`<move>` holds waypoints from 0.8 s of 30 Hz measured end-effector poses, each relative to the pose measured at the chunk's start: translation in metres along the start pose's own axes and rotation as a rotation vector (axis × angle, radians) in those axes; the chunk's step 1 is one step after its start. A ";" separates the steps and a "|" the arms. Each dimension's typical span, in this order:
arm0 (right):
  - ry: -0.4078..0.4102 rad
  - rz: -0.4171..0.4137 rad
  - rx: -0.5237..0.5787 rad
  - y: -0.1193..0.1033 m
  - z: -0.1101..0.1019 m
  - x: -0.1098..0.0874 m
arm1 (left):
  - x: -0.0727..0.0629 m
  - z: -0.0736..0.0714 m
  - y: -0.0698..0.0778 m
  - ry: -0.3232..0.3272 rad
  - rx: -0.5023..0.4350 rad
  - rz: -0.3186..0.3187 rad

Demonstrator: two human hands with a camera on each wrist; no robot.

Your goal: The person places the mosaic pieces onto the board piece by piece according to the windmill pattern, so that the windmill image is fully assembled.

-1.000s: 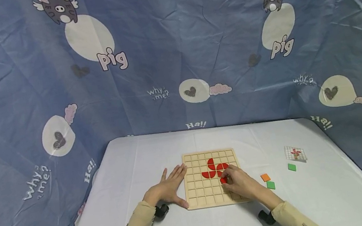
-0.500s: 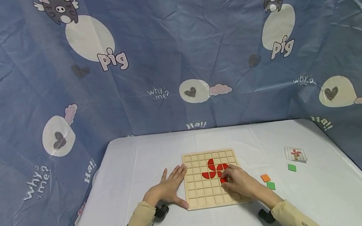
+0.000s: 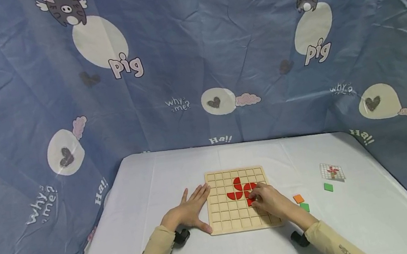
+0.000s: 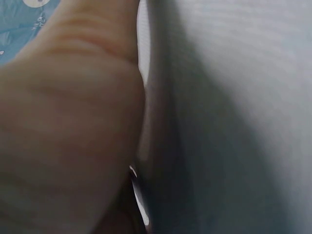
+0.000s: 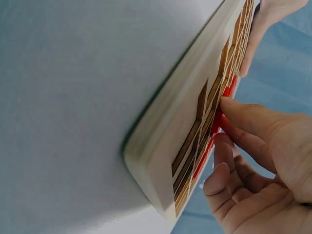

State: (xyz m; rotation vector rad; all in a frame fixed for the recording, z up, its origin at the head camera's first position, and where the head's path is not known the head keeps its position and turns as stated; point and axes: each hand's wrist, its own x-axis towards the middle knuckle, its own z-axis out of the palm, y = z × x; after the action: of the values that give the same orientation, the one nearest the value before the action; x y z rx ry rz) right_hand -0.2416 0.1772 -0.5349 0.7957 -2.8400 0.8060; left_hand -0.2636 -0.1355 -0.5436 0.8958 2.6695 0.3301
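Observation:
A square wooden grid board point(image 3: 227, 225) lies on the table. Several red quarter-round pieces point(image 3: 237, 184) sit in cells near its middle. My left hand point(image 3: 190, 211) rests with spread, straight fingers along the board's left edge; its thumb reaches the lower left corner. With thumb and fingertips my right hand point(image 3: 271, 199) pinches a red piece point(image 5: 217, 121) at a cell right of the board's centre. The piece appears to lie in or at the cell; the fingers partly hide it. In the left wrist view only a blurred part of the left hand point(image 4: 73, 117) and the cloth show.
An orange square tile point(image 3: 298, 198) and a green square tile point(image 3: 305, 207) lie right of the board. Farther right lies another green tile point(image 3: 328, 187), below a card point(image 3: 332, 172) with a red and brown grid pattern. A blue printed curtain point(image 3: 192, 57) stands behind the white table point(image 3: 170, 168).
My right hand has shifted slightly, and the red piece under its fingertips has turned to line up more with the cell. My left hand has stayed in place.

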 end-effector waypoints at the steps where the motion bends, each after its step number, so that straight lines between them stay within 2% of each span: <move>1: -0.003 -0.003 -0.004 0.000 0.000 0.000 | 0.000 0.000 0.000 0.000 0.000 0.001; 10: -0.008 -0.067 -0.028 0.002 -0.001 0.000 | 0.000 0.000 0.000 -0.005 -0.004 0.005; 24: -0.003 -0.061 -0.017 0.004 0.001 0.001 | -0.001 -0.001 0.002 0.003 -0.006 0.005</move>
State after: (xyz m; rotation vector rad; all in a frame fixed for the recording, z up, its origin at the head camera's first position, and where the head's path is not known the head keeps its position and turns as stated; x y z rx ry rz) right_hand -0.2447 0.1794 -0.5374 0.8776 -2.8059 0.7721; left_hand -0.2618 -0.1349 -0.5423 0.9003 2.6675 0.3409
